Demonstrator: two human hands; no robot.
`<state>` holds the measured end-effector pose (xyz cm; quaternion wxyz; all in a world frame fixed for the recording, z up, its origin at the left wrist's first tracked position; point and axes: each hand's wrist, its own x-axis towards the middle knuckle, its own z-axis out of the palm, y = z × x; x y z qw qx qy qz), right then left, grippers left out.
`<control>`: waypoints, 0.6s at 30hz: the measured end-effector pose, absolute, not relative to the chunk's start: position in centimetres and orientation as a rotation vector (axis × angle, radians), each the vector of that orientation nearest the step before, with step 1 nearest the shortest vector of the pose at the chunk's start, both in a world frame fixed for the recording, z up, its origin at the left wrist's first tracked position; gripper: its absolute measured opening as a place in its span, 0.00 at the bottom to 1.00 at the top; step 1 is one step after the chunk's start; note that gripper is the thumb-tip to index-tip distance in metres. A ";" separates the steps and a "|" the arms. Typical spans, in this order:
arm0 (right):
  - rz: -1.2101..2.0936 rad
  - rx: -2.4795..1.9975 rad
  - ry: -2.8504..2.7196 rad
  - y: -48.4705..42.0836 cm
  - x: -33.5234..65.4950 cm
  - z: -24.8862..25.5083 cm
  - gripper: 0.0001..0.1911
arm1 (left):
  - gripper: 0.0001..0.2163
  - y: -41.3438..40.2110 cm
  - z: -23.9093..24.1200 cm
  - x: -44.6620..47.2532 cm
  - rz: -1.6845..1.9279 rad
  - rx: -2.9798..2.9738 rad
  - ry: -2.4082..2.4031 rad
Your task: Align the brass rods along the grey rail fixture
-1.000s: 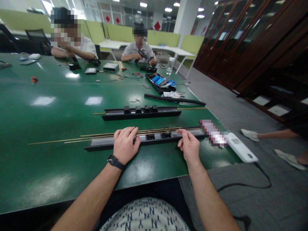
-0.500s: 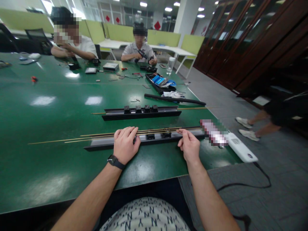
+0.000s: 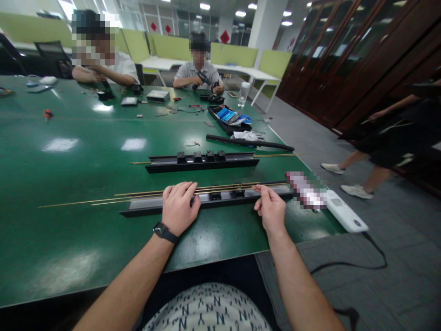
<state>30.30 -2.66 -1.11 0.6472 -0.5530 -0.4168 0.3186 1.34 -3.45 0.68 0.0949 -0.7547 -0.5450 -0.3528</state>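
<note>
A long black channel (image 3: 141,206) with a grey inner face lies across the green table in front of me. Several thin brass rods (image 3: 129,196) run along it and stick out past its left end. Between my hands, black blocks (image 3: 215,193) sit in the channel beneath the rods. My left hand (image 3: 179,204), with a watch on the wrist, rests over the rods and channel, fingers bent together; what is under them is hidden. Thumb and index finger of my right hand (image 3: 270,207) pinch the right end of a brass rod.
A second black channel (image 3: 203,164) with several black blocks lies farther back. Beyond are a black tube (image 3: 250,142), gloves (image 3: 248,135) and a black tray (image 3: 212,115). To the right are a phone-like item (image 3: 306,189) and a white device (image 3: 346,211). Two people sit opposite; another walks at right.
My hands, the rods and the channel stay almost still. At the right, the person on foot has changed stride and more of the body shows.
</note>
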 end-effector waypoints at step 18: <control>0.706 -1.276 -0.972 -2.7 30.4 -1.1 0.25 | 0.15 -3.4 0.5 1.3 -1.056 -2.243 -1.611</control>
